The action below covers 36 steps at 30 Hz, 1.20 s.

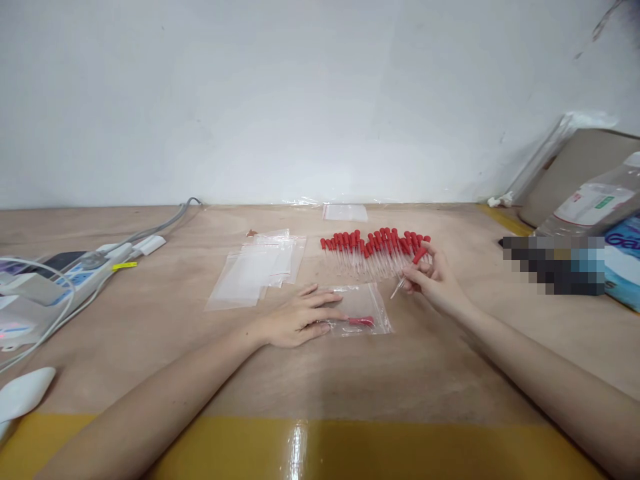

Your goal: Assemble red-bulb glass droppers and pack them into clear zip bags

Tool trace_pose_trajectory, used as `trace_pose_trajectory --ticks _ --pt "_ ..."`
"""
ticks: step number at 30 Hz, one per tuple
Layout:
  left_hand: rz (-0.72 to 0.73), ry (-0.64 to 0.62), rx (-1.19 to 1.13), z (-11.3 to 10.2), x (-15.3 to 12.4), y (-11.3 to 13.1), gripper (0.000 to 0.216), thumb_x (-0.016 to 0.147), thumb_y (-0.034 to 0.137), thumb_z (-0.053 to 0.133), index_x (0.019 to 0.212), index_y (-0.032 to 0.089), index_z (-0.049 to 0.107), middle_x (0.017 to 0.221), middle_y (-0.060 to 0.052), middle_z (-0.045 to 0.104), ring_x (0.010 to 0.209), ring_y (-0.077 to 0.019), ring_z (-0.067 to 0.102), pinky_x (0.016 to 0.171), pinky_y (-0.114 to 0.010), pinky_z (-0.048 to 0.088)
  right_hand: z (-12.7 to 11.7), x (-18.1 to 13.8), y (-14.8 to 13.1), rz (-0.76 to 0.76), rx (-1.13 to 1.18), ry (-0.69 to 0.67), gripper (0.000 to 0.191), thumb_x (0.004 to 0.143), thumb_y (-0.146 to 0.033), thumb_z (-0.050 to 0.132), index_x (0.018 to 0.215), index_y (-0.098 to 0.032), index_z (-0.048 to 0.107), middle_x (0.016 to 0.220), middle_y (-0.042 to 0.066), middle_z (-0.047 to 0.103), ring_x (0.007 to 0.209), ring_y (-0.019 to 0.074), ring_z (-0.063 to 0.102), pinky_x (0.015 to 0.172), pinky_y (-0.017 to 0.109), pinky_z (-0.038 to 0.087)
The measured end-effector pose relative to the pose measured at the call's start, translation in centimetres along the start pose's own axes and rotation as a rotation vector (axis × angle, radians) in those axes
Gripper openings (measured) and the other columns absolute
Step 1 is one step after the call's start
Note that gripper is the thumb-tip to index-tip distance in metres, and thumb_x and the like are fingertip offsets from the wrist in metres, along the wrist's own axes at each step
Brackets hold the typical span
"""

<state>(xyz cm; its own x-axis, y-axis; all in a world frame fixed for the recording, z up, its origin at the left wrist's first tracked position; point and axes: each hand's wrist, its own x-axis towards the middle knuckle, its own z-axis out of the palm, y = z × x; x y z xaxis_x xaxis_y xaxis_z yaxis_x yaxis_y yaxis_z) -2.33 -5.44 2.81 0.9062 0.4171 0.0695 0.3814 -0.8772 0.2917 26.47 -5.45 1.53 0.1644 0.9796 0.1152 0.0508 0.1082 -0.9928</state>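
Note:
My left hand [303, 316] lies flat, fingers spread, over the left part of a clear zip bag [379, 308]. Inside that bag a red-bulbed dropper [361, 321] shows; its glass end is hidden toward my fingers. Between thumb and fingers, my right hand [434, 277] pinches another dropper [420, 255], its red bulb up and its thin clear tip slanting down to the left. Just beyond and left of this hand lies a row of several droppers [375, 250], red bulbs toward the wall. Left of the row, flat zip bags [255, 270] overlap in a loose pile.
A white power strip [83, 277] with cables lies at the left, near a white object [27, 393] at the front. One more small bag [345, 213] rests by the wall. On the right are a plastic bottle [590, 203], a blue pack [623, 277] and a blurred dark item [555, 263].

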Motion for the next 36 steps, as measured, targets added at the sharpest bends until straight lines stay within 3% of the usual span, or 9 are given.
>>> trace_pose_trajectory --ticks 3,11,16,18,22,27,31,33,36 --pt "-0.022 0.029 -0.022 0.2 0.0 0.0 0.037 0.090 0.036 0.039 0.126 0.029 0.043 0.137 -0.004 0.038 0.128 -0.0187 0.031 0.109 -0.044 0.013 0.8 -1.0 0.7 0.039 0.008 0.024 0.081 0.062 -0.042 0.065 0.124 -0.024 0.016 0.064 -0.007 0.053 0.051 0.0124 0.056 0.051 0.028 0.049" --pt "-0.030 0.078 -0.051 0.4 0.1 0.0 0.049 0.088 0.039 0.043 0.133 0.027 0.032 0.137 -0.004 0.038 0.127 -0.0196 0.033 0.109 -0.043 0.015 2.4 -2.5 1.2 0.124 0.188 -0.105 0.050 0.063 -0.053 0.063 0.092 -0.025 0.033 0.072 -0.003 0.058 0.063 0.0153 0.063 0.065 0.035 0.052" --pt "-0.059 0.069 -0.042 0.3 0.1 0.2 0.053 0.088 0.040 0.043 0.135 0.025 0.027 0.138 -0.006 0.036 0.127 -0.0200 0.033 0.109 -0.044 0.014 1.1 -2.8 0.9 0.110 -0.060 -0.336 0.035 0.064 -0.043 0.068 0.082 -0.018 0.051 0.077 0.001 0.059 0.066 0.0112 0.057 0.065 0.028 0.049" --pt "-0.063 0.066 -0.048 0.3 0.1 0.2 0.053 0.088 0.041 0.042 0.136 0.025 0.026 0.138 -0.006 0.037 0.126 -0.0204 0.034 0.109 -0.044 0.014 0.7 -2.6 1.0 0.036 -0.209 -0.421 0.030 0.065 -0.040 0.067 0.081 -0.017 0.058 0.069 0.000 0.056 0.059 0.0098 0.052 0.057 0.025 0.046" --pt "-0.051 0.066 -0.055 0.4 0.1 0.1 0.054 0.088 0.041 0.042 0.137 0.025 0.024 0.138 -0.007 0.036 0.126 -0.0209 0.034 0.109 -0.045 0.016 1.3 -2.6 1.0 -0.130 -0.395 -0.417 0.022 0.064 -0.036 0.067 0.077 -0.019 0.067 0.065 -0.001 0.051 0.055 0.0093 0.045 0.050 0.023 0.040" --pt "-0.056 0.066 -0.055 0.4 0.0 0.1 0.054 0.088 0.040 0.042 0.137 0.025 0.024 0.140 -0.006 0.034 0.128 -0.0206 0.031 0.109 -0.044 0.016 2.4 -3.2 0.3 -0.138 -0.409 -0.523 0.023 0.073 -0.033 0.057 0.090 -0.022 0.067 0.076 0.002 0.062 0.067 0.0138 0.055 0.061 0.027 0.045" --pt "-0.044 0.072 -0.083 0.3 0.0 0.1 0.051 0.088 0.039 0.042 0.135 0.025 0.028 0.139 -0.006 0.036 0.127 -0.0208 0.032 0.109 -0.043 0.019 1.4 -2.7 -0.3 -0.070 -0.343 -0.678 0.029 0.076 -0.036 0.054 0.098 -0.021 0.063 0.085 0.003 0.066 0.081 0.0165 0.059 0.071 0.029 0.047" --pt "-0.040 0.068 -0.091 0.3 0.0 0.0 0.049 0.088 0.039 0.043 0.134 0.025 0.032 0.139 -0.006 0.035 0.128 -0.0213 0.032 0.108 -0.043 0.020 0.7 -1.6 -0.3 -0.040 -0.356 -0.628 0.029 0.075 -0.037 0.055 0.096 -0.018 0.063 0.084 0.004 0.066 0.079 0.0158 0.060 0.070 0.029 0.047" --pt "-0.036 0.038 -0.084 0.4 0.1 -0.3 0.047 0.089 0.039 0.041 0.133 0.025 0.034 0.141 -0.007 0.031 0.129 -0.0221 0.029 0.108 -0.045 0.019 0.5 0.8 -0.4 -0.097 -0.543 -0.349 0.022 0.072 -0.034 0.057 0.081 -0.015 0.063 0.073 0.003 0.064 0.066 0.0136 0.058 0.061 0.026 0.045"
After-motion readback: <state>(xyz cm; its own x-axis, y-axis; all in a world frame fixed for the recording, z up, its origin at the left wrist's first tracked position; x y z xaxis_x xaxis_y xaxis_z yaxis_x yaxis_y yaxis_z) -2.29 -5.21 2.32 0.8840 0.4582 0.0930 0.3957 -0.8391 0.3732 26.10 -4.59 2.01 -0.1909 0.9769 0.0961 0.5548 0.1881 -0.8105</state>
